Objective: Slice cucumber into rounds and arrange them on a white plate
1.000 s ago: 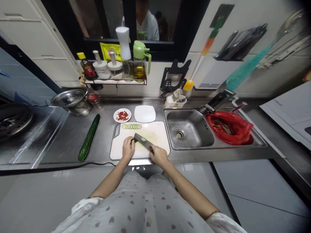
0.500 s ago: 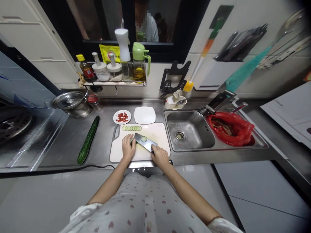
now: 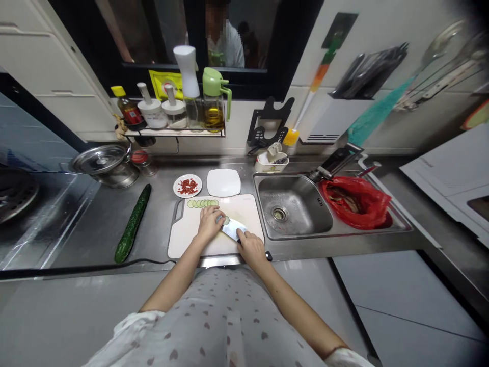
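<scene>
My right hand (image 3: 252,247) grips the handle of a kitchen knife (image 3: 234,230), whose wide blade lies tilted over the white cutting board (image 3: 183,239). The fingers of my left hand (image 3: 209,224) are drawn together at the blade's upper edge, pinching at a round cucumber slice (image 3: 226,220) on the blade. Whatever lies under the left palm is hidden. A row of overlapping cucumber slices (image 3: 202,203) runs along the board's far left edge. One whole cucumber (image 3: 133,224) lies on the counter left of the board.
Behind the board are a plate of chopped red bits (image 3: 187,186) and a white square plate (image 3: 223,182). To the right is the sink (image 3: 298,214), with a red plastic bag (image 3: 359,204) beside it. A lidded pot (image 3: 105,165) and a seasoning rack (image 3: 179,133) stand at the back left.
My left hand has moved from the board beside the blade to the slice on the blade, its fingers pinching inward. The right hand still holds the knife. The view has shifted slightly.
</scene>
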Demonstrator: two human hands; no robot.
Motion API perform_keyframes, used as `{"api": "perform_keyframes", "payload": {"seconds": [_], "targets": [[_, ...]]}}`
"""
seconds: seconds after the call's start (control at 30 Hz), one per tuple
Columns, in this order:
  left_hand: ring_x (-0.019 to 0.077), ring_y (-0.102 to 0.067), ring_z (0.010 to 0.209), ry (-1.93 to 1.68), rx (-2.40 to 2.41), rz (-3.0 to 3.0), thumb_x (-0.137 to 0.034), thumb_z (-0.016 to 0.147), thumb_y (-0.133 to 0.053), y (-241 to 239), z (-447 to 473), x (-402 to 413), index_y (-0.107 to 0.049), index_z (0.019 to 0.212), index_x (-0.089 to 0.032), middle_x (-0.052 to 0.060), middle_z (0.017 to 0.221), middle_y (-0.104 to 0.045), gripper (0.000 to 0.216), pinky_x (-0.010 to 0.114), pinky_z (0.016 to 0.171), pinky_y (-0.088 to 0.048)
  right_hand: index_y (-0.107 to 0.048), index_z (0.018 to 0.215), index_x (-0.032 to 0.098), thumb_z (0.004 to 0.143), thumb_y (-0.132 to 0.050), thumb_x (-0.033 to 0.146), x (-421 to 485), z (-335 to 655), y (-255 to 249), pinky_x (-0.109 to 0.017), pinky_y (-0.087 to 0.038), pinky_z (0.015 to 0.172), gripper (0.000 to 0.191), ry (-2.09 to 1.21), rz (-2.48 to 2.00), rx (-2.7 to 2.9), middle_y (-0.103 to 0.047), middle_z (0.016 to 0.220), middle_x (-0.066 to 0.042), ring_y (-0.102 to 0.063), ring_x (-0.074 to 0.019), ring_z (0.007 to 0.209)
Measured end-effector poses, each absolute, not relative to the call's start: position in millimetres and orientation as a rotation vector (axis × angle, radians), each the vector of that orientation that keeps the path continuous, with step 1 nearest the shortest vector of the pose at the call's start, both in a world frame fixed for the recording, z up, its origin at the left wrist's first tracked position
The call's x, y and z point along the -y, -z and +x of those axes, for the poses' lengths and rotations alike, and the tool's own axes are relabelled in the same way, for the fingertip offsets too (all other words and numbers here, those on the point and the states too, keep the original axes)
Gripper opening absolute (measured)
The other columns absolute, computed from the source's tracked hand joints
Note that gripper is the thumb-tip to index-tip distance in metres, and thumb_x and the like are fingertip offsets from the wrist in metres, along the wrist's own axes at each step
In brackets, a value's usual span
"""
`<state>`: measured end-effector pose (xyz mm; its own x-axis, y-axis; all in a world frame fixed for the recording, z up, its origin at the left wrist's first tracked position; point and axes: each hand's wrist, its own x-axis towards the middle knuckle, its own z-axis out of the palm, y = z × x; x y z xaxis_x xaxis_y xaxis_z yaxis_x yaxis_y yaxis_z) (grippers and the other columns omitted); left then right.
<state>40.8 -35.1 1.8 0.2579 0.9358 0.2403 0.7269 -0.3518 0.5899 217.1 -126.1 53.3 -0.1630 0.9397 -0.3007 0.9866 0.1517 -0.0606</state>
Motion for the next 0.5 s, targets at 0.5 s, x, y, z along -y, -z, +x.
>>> {"api": "perform_keyframes", "payload": {"seconds": [0.5], "targets": [[0.0204,-0.061,0.086,-0.688,-1.592,1.952,-0.025,0.079,-0.062,-8,54,25,-0.066,0.083,-0.025,0.002,0.084,-0.067,0.005,0.036,0.083,-0.044,-0.045,0.133,0.02,0.091,-0.048,0.022,127,228,-51,-0.03,-0.039,0.08,0.042,0.365,1.941,-2.166,-0.062,0.108,-0.012,-0.059,-0.0229,0.1]]}}
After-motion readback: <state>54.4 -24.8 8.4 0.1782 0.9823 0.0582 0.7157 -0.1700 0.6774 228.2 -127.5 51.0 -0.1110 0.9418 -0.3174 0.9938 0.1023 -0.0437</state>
